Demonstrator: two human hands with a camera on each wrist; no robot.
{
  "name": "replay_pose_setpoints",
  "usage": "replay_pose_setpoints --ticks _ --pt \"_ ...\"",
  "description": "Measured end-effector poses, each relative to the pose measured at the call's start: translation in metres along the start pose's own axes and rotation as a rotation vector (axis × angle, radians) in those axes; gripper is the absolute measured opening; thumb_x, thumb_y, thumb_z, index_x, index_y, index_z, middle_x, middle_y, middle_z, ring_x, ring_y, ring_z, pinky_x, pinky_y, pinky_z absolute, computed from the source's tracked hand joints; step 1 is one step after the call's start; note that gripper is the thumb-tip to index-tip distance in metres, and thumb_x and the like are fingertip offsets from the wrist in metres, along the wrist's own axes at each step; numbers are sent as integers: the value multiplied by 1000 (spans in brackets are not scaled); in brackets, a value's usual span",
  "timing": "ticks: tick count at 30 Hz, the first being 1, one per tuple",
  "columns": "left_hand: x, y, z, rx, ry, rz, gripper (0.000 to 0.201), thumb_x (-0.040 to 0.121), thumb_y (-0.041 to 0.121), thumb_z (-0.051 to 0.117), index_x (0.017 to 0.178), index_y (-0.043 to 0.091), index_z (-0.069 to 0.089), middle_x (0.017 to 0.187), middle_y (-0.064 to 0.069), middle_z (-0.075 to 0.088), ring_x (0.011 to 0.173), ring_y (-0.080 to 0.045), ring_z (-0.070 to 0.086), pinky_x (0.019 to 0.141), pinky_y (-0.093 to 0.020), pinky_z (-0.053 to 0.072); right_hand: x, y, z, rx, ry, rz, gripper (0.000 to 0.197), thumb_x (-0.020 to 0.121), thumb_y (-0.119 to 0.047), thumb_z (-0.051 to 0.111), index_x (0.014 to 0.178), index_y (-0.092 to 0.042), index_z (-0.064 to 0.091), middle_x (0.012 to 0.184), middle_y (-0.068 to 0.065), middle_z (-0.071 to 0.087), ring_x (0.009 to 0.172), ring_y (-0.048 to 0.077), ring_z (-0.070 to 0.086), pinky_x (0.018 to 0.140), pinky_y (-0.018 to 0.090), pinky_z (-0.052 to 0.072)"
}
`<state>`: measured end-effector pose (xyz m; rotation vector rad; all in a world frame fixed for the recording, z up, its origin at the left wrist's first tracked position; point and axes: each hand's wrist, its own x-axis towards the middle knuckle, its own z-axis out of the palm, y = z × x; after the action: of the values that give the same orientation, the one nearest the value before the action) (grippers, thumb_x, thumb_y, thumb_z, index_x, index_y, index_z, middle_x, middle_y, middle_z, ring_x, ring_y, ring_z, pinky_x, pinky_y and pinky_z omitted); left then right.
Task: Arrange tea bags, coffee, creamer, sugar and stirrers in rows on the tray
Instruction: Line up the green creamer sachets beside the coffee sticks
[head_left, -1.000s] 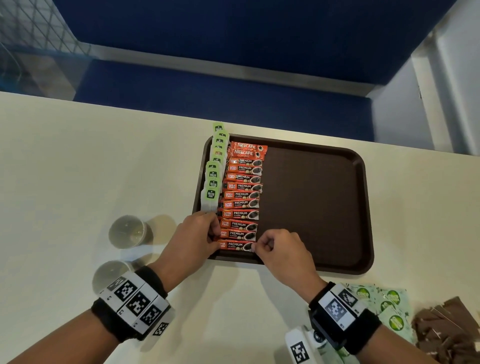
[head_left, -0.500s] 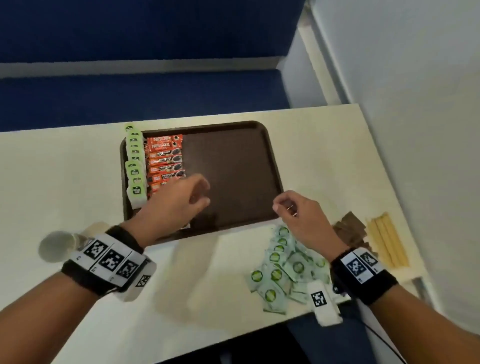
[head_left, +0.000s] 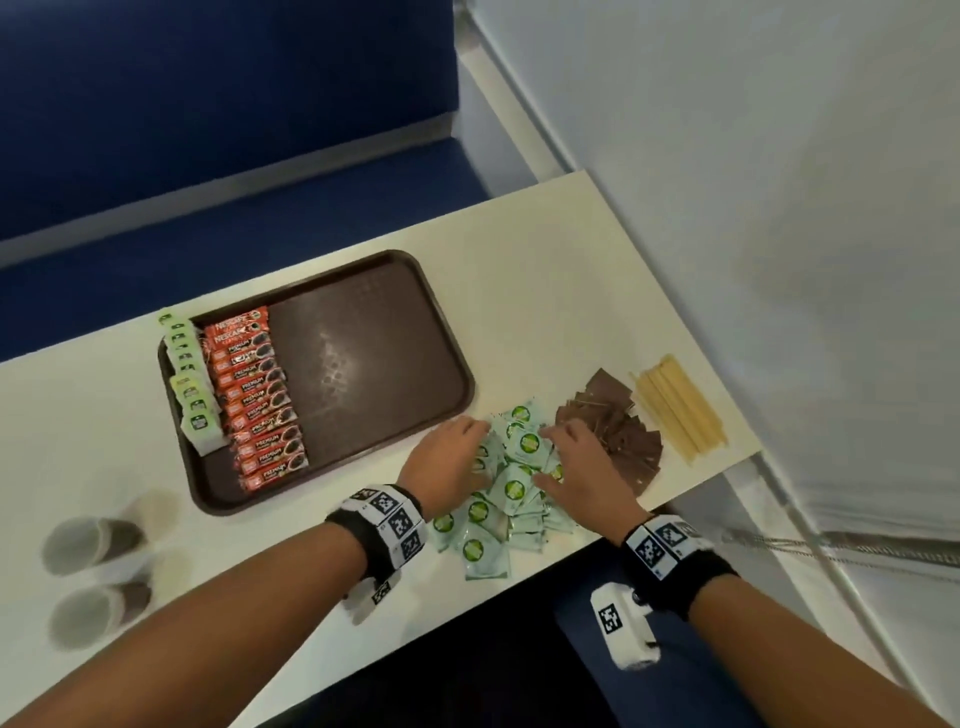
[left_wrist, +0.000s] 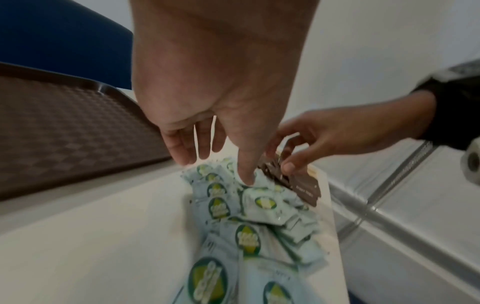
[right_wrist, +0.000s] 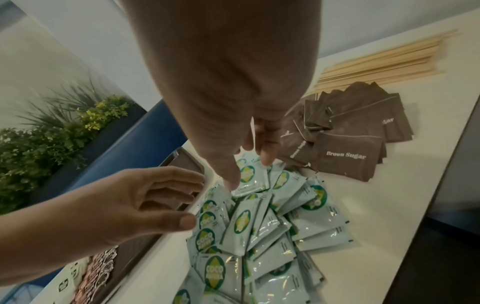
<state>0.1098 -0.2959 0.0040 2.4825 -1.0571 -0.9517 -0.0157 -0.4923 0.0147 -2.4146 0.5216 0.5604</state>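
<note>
A brown tray (head_left: 374, 358) holds a row of green tea bags (head_left: 189, 384) along its left edge and a row of orange coffee sticks (head_left: 260, 400) beside them. Right of the tray lies a loose pile of pale green creamer sachets (head_left: 511, 491) (right_wrist: 259, 222). Both hands are in that pile. My left hand (head_left: 475, 441) (left_wrist: 218, 168) reaches in with straight fingers, its thumb tip touching a sachet. My right hand (head_left: 558, 441) (right_wrist: 248, 172) touches the top sachet with thumb and forefinger, holding nothing. Brown sugar packets (head_left: 615, 431) (right_wrist: 345, 152) and wooden stirrers (head_left: 675, 410) lie further right.
Two paper cups (head_left: 88, 545) (head_left: 88, 618) stand left of the tray near the front edge. The table ends just right of the stirrers, next to a white wall (head_left: 779, 208). The tray's right two thirds are bare. A blue bench (head_left: 208, 218) runs behind the table.
Both hands have left the coffee row on the tray and moved right to the creamer pile. The head view has swung right, bringing sugar and stirrers into sight.
</note>
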Motion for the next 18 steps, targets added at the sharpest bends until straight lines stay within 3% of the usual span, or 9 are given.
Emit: replay_pose_setpoints --ticks 5,9,14,18 --pt "0 -13 17 90 18 0 119 79 53 90 168 13 22 172 -5 29 157 -27 31 128 -40 26 21 -7 -2 -50 -6 -113 70 98 -34 75 157 -17 42 153 5 40 141 26 31 119 40 35" --pt "-8 -26 33 50 47 -8 141 65 62 95 170 9 16 174 -9 24 159 -28 26 128 -41 28 48 -11 -1 -98 -19 -158 70 99 -34 72 158 -13 42 160 9 37 145 31 31 122 45 34" --pt "-10 -30 50 111 104 10 153 58 73 92 170 8 11 171 -11 26 154 -31 30 125 -43 35 66 -15 4 -211 -76 -174 82 97 -45 73 163 -19 33 169 11 27 154 34 23 126 51 33" --pt "-6 -25 52 72 110 -12 152 59 65 96 171 8 10 168 -11 29 148 -31 34 123 -41 38 69 -19 7 -304 -61 -150 85 94 -51 75 162 -23 32 167 10 27 149 38 27 120 52 38"
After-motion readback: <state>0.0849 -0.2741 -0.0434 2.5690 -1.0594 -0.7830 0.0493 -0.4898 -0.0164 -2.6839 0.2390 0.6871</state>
